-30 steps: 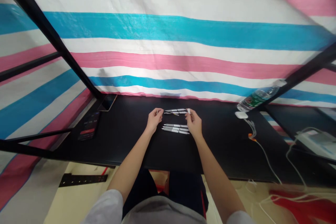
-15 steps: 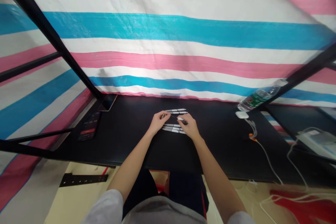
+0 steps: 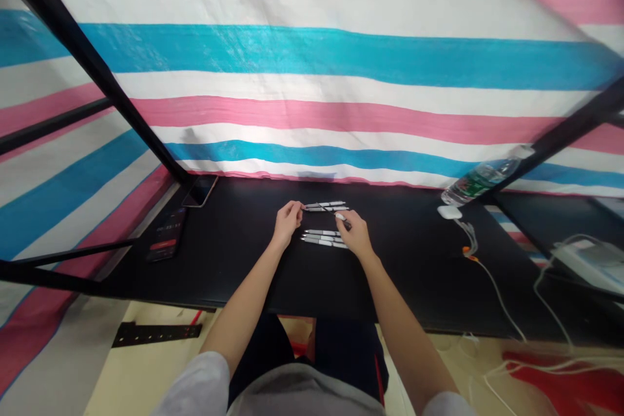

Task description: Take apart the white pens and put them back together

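Several white and dark pens lie on the black table (image 3: 234,253) in two groups. The upper pens (image 3: 331,203) lie between and just beyond my hands; the lower pens (image 3: 322,242) are nearer to me. My left hand (image 3: 287,224) is closed in a pinch at the left end of the upper group, and what it holds is too small to name. My right hand (image 3: 354,232) is closed on a thin dark pen part, which points up and left over the upper pens. A small white piece shows at its fingertips.
Two phones (image 3: 201,190) (image 3: 166,234) lie at the left. On the right are a plastic bottle (image 3: 472,185), a white charger (image 3: 449,212) with cables, and a white box (image 3: 592,263). Black frame bars and striped sheeting surround the table.
My hands have moved apart. The left one has shifted slightly left and up, and the right one slightly right, with the thin dark part now separate from my left fingers.
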### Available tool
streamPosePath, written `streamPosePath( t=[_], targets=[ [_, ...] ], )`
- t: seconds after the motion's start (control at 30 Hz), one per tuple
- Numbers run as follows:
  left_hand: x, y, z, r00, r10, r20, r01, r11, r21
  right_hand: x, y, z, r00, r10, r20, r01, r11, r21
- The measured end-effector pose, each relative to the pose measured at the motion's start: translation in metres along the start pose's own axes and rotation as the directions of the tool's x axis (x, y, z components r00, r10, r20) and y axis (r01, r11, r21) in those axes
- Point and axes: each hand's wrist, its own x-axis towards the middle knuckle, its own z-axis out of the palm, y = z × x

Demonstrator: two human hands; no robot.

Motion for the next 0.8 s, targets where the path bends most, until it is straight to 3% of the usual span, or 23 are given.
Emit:
streamPosePath(
  t=[0.63, 0.8],
  targets=[
    [-0.0047, 0.0002, 0.0035, 0.994, -0.058, 0.093, 0.047, 0.993, 0.113, 0.0008, -0.0043, 0.0007, 0.997, -0.057, 0.052, 0.055, 0.998, 0.034],
    [-0.0028, -0.004, 0.0006, 0.989, 0.022, 0.149, -0.057, 0.969, 0.241, 0.0012, -0.0064, 0.0002, 0.995, -0.072, 0.065, 0.069, 0.997, 0.046]
  ],
)
